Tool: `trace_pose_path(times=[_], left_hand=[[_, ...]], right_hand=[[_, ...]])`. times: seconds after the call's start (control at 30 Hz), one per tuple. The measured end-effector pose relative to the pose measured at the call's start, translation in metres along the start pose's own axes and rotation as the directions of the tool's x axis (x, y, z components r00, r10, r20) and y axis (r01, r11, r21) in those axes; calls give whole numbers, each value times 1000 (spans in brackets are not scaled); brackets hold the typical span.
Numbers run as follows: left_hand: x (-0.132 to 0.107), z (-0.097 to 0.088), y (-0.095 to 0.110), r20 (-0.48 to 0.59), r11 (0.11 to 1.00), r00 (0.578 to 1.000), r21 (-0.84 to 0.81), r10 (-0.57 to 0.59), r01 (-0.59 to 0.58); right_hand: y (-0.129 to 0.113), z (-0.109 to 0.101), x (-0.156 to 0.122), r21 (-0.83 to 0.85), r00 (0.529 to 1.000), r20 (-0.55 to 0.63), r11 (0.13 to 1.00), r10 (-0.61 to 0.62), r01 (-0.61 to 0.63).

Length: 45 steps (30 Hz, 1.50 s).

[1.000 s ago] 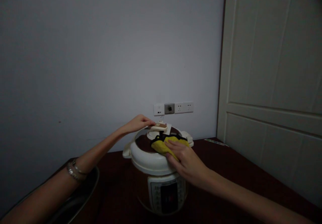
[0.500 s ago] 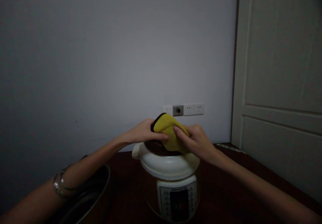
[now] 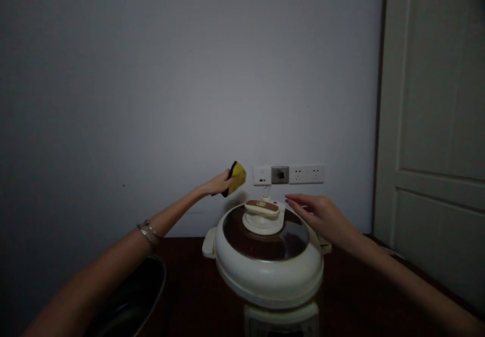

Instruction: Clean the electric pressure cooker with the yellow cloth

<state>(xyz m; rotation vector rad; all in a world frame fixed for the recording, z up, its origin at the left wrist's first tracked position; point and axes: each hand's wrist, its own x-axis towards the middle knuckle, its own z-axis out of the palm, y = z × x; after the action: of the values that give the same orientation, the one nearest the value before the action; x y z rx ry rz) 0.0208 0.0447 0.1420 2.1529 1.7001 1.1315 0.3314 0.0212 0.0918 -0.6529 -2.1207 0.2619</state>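
Observation:
A yellow cloth (image 3: 238, 177) with a black edge is gripped in my left hand (image 3: 222, 183), held up behind and left of the cooker lid. The electric pressure cooker (image 3: 271, 281) stands in front of me, white with a brown lid top. Its lid handle (image 3: 261, 208) is cream with a brown strip and points sideways. My right hand (image 3: 318, 213) hovers over the lid's right rim, fingers stretched out and holding nothing. Whether its fingertips touch the lid valve beside the handle, I cannot tell.
A dark round pot (image 3: 131, 296) sits at the lower left, partly under my left forearm. All stands on a dark red-brown table (image 3: 189, 276) against a pale wall. Sockets (image 3: 306, 174) are on that wall behind the cooker, and a panelled door (image 3: 435, 125) is at right.
My right hand has let go of the cloth. The left hand has carried it off the lid, leaving the handle in view. My view has tipped, and more of the lid shows.

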Motion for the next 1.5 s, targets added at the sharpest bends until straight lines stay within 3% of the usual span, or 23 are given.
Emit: trace_pose_path(times=[0.03,0.1,0.17,0.27,0.43,0.67,0.93,1.23,1.37,1.5], left_hand=[[3,16,-3,140,999,990,-34,-5,10],[6,44,-8,372,997,928,-49,-36,58],[7,63,-10,428,996,902,-32,-60,82],[6,71,-14,420,995,903,-17,-84,101],[-1,64,-14,414,991,904,-35,-105,131],[-28,49,-11,399,990,907,8,-134,143],[-62,35,-10,390,987,917,-91,-85,130],[-92,31,16,364,997,929,12,67,-77],[-101,34,30,337,963,926,138,172,-229],[-111,39,42,300,919,934,278,192,-278]], right_hand=[[1,4,2,-8,999,33,1000,-10,10],[1,11,7,-38,995,92,999,-31,35],[-1,16,12,-67,990,134,996,-53,62],[-4,21,19,-67,974,207,991,-97,113],[-6,26,25,-85,937,315,978,-154,190],[-8,25,24,-126,938,317,974,-140,189],[-8,25,24,-143,942,300,969,-152,201],[-11,24,24,-138,938,306,968,-162,212],[-11,26,24,-135,939,304,969,-160,209],[-12,27,23,-147,937,303,963,-174,226]])
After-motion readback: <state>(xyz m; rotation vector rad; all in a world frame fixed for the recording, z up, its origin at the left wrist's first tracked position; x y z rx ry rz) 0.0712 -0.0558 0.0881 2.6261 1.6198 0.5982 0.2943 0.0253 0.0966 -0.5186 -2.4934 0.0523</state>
